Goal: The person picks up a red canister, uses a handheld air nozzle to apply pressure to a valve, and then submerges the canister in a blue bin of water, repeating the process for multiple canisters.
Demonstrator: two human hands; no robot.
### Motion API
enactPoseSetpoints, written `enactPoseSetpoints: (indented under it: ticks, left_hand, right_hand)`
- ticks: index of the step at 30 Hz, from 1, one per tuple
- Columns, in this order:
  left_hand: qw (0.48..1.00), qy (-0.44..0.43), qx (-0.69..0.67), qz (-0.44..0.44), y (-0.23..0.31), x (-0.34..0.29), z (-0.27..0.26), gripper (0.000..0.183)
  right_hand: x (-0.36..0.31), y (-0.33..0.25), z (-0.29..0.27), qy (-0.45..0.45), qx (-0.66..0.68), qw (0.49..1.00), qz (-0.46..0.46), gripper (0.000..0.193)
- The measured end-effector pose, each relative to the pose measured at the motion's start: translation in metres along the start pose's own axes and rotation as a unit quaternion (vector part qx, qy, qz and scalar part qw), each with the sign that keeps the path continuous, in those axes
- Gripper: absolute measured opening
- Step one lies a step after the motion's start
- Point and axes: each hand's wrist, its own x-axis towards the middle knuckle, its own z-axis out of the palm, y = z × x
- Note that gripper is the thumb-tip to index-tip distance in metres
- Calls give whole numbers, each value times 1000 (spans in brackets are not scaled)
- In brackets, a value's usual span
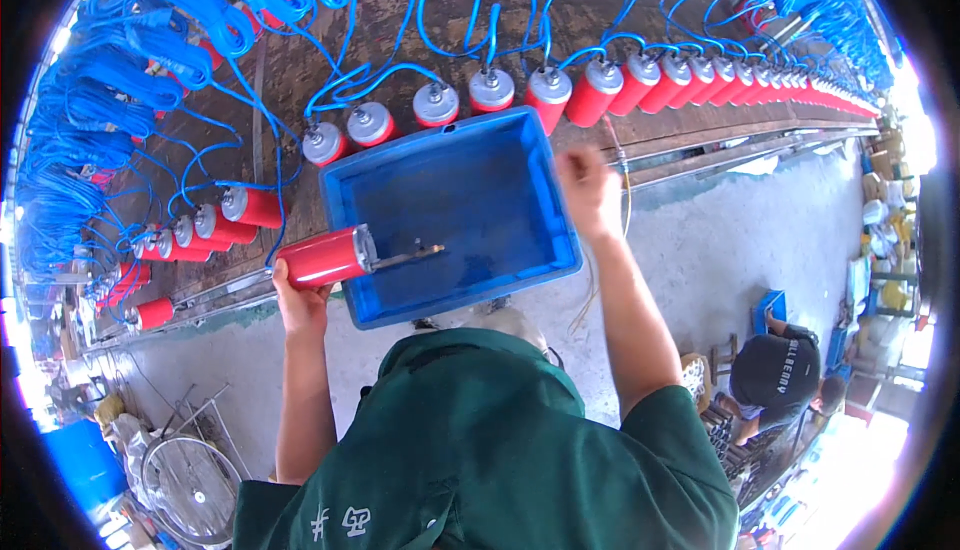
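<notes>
My left hand (302, 306) is wrapped round the lower left end of a red cylinder (322, 258) with a silver end cap. From that cap a thin metal shaft (408, 258) sticks out to the right, over a shallow blue plastic tray (458, 185). Inside the tray the bottom looks dark and stained. Past the tray's right rim, my right hand (590, 190) is raised with fingers bent and smeared by motion, so whether it holds anything does not show. A thin pale cord (626, 190) hangs just right of it.
Behind the tray, red cylinders (638, 78) with silver caps and blue cables line the dark workbench (385, 25). Coiled blue cables (170, 10) pile at the left and back. Lower right, a person (775, 375) works by a small blue bin (768, 308). A wheeled metal frame (195, 470) stands lower left.
</notes>
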Motion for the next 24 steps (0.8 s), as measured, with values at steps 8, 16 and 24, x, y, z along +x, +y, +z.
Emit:
enactPoseSetpoints:
  ticks: [8, 16, 24]
  left_hand:
    - [1000, 5, -1, -15, 2, 3, 8, 71]
    - [999, 36, 7, -18, 8, -6, 24, 73]
    - [999, 9, -10, -35, 2, -7, 12, 74]
  right_hand:
    - [98, 207, -7, -30, -326, 937, 125, 31]
    - [127, 185, -23, -49, -319, 939, 118, 30]
    - [13, 29, -110, -157, 242, 950, 116, 57]
